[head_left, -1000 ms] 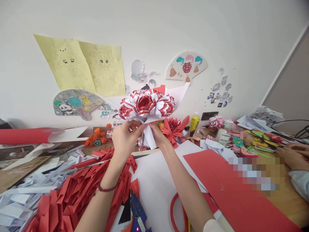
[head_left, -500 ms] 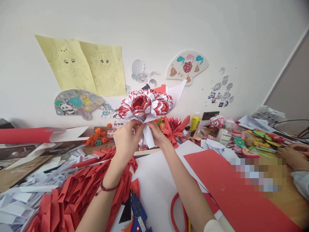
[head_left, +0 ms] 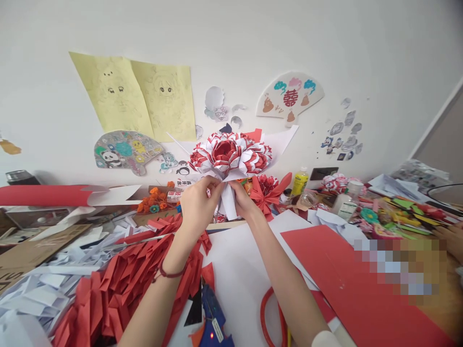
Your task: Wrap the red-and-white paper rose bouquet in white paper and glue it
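A bouquet of folded red-and-white paper flowers (head_left: 229, 153) is held up above the table, with white wrapping paper (head_left: 227, 202) gathered below the blooms. My left hand (head_left: 202, 195) pinches the wrapping paper just under the flowers, thumb and fingers pressed together. From the other side my right hand (head_left: 244, 198) grips the same gathered paper; some of its fingers are hidden behind it. A red sheet edge and a white paper point stick up behind the blooms.
Folded red paper strips (head_left: 119, 289) and white strips (head_left: 39, 289) pile up at left. A blue glue gun (head_left: 213, 313) lies in front, near a red sheet (head_left: 347, 270). Bottles, including a yellow one (head_left: 299, 181), stand behind. Another person's hand (head_left: 450, 238) is at far right.
The whole view has shifted slightly, so things appear farther right. Both hands keep their hold on the bouquet's wrapping, and its paper flares a little wider at right. The other person's hand is less visible.
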A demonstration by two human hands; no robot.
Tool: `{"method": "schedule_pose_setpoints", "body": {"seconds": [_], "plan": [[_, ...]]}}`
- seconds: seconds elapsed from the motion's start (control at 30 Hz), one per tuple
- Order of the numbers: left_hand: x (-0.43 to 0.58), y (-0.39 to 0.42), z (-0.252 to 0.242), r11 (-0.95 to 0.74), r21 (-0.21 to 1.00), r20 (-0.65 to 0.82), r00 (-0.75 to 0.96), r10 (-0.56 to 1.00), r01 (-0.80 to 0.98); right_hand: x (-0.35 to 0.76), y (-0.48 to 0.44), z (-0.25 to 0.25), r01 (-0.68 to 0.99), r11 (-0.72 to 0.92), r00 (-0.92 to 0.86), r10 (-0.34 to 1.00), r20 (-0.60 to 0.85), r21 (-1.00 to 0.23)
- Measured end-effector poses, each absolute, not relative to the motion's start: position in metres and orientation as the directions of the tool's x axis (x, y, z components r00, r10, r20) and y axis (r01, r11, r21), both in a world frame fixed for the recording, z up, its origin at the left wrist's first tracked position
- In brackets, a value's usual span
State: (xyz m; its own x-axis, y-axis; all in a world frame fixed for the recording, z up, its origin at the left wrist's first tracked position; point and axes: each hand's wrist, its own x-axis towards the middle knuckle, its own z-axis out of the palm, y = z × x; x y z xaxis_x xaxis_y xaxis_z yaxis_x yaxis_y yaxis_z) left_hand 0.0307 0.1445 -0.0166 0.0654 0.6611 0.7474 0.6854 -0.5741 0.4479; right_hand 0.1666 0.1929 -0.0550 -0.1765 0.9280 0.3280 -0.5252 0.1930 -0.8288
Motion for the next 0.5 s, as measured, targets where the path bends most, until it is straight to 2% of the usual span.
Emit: {"method": "schedule_pose_setpoints", "body": {"seconds": [0.5], "plan": [[0.0297, 0.1465, -0.0165, -0.537, 0.455, 0.707, 0.078, 0.703, 0.71, 0.1675, 0.2006, -0.0606, -0.466, 0.198, -0.166, 0.938, 0.305, -0.862]]}}
